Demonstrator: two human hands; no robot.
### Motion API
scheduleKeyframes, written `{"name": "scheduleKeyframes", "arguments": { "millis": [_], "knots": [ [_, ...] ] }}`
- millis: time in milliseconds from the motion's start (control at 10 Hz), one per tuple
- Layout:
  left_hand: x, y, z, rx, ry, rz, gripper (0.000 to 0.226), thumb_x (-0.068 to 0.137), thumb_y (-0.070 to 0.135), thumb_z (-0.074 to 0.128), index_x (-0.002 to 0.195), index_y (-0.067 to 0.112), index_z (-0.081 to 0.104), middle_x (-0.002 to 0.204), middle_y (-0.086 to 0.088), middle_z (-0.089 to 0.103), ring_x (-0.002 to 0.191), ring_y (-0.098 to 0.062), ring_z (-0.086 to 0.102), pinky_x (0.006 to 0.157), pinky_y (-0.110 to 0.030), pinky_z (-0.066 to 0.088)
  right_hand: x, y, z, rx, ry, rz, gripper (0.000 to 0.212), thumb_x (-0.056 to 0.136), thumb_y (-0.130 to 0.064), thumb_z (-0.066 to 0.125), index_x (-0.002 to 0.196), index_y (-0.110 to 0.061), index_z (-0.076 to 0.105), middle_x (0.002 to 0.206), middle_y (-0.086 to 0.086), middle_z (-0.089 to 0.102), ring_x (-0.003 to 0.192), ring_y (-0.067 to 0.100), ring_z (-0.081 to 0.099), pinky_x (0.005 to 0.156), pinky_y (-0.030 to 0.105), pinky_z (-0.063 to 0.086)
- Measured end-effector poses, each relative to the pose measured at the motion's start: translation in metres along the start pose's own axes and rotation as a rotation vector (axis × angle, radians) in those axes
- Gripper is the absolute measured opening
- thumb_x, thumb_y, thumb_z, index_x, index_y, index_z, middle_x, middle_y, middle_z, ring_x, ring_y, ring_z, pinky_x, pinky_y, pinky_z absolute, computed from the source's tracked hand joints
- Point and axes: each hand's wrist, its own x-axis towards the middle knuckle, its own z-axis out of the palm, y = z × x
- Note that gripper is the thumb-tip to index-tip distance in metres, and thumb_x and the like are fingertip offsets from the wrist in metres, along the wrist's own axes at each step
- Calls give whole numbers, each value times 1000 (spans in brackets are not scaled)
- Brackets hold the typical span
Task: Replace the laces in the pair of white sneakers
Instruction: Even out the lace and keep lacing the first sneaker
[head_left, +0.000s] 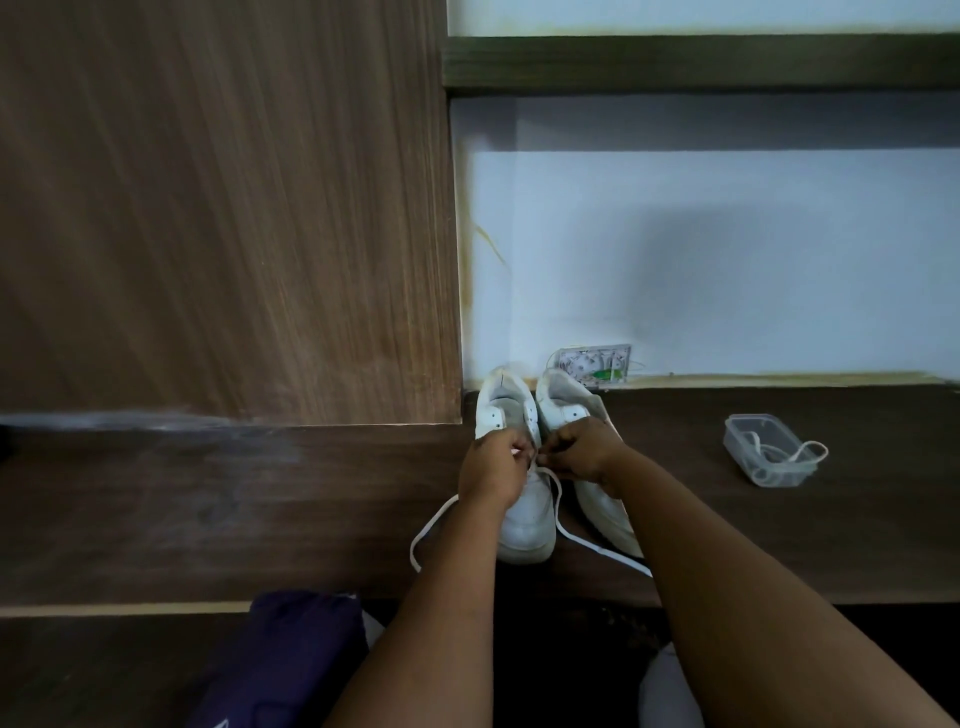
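Two white sneakers stand side by side on a dark wooden ledge, toes pointing toward me. Over the left sneaker (524, 519) my left hand (493, 467) and my right hand (584, 452) meet at the eyelets, both pinching a white lace (558, 499). One loose end of the lace loops out to the left, the other trails right across the ledge. The right sneaker (597, 499) lies partly under my right wrist, its upper eyelets empty.
A clear plastic box (763, 449) with another white lace (810, 452) hanging over its rim sits on the ledge to the right. A wooden panel (223, 208) rises at the left. A wall socket (597, 364) is behind the shoes. A dark blue cloth (291, 660) lies below.
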Motion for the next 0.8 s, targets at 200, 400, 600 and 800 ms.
{"name": "scheduleKeyframes", "arguments": {
  "millis": [200, 400, 600, 800],
  "knots": [
    [8, -6, -11, 48, -178, -39, 18, 92, 27, 60, 108, 21, 61, 113, -3, 67, 104, -23, 61, 91, -36, 50, -6, -17, -39, 47, 136, 138, 15, 86, -3, 60, 75, -14, 59, 75, 5, 61, 69, 17, 60, 73, 30, 56],
    [6, -10, -14, 40, -208, -16, 24, 93, 24, 60, 116, 16, 62, 120, -3, 64, 111, -23, 59, 91, -30, 46, -23, -4, -98, 1774, 440, 19, 26, 95, -2, 30, 80, -6, 50, 67, 5, 57, 62, 14, 56, 68, 26, 50],
    [-1, -4, -12, 62, -195, -48, 19, 95, 26, 54, 113, 21, 57, 120, -7, 62, 106, -26, 59, 89, -35, 49, -31, -25, -34, -205, -17, -74, 29, 96, -33, 51, 100, -7, 63, 88, 10, 59, 73, 19, 58, 62, 25, 44],
    [-8, -5, -23, 49, -93, -128, 25, 95, 28, 50, 120, 27, 47, 121, -6, 61, 105, -28, 59, 89, -38, 51, -29, -20, -31, -625, -84, -147, 31, 95, -34, 55, 100, -7, 68, 97, 7, 61, 93, 19, 56, 74, 23, 40]
  ]
}}
